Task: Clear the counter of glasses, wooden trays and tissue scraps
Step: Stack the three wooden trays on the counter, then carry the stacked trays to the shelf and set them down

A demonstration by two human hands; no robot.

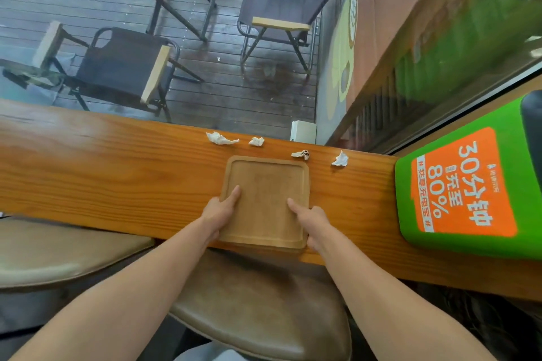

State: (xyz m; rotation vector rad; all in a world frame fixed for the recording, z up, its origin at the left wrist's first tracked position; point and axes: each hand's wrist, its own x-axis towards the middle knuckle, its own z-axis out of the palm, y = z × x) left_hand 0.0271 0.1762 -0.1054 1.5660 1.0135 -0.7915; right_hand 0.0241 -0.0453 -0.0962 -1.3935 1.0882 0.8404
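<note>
Both hands had a grip on the wooden tray (265, 199), one at each side of its near half. The left hand (218, 214) clasped the left rim, thumb laid flat on the tray's inner floor and pointing away from the person, the other fingers hidden under the edge. The right hand (312, 220) mirrored it on the right rim, thumb stretched inward across the floor, fingers curled around the near right corner. Both bare forearms reached forward from the near corners of the view and converged on the tray.

The tray was square with rounded corners and a raised lip, and sat on the wooden table (117, 173) with its near edge about level with the table's near edge. Four crumpled tissue scraps lay in a loose row along the table's far edge, beyond the tray: the largest (220, 138) at far left, a small one (256, 141) just right of it, a stained one (301, 154) close to the tray's far right corner, and another (340, 159) further right.

At the table's right end stood a green device (469, 193) with an orange panel reading "30分钟" and "80%"; the smaller characters were too blurred to read. A brown padded stool (264, 316) stood below the table's near edge.
</note>
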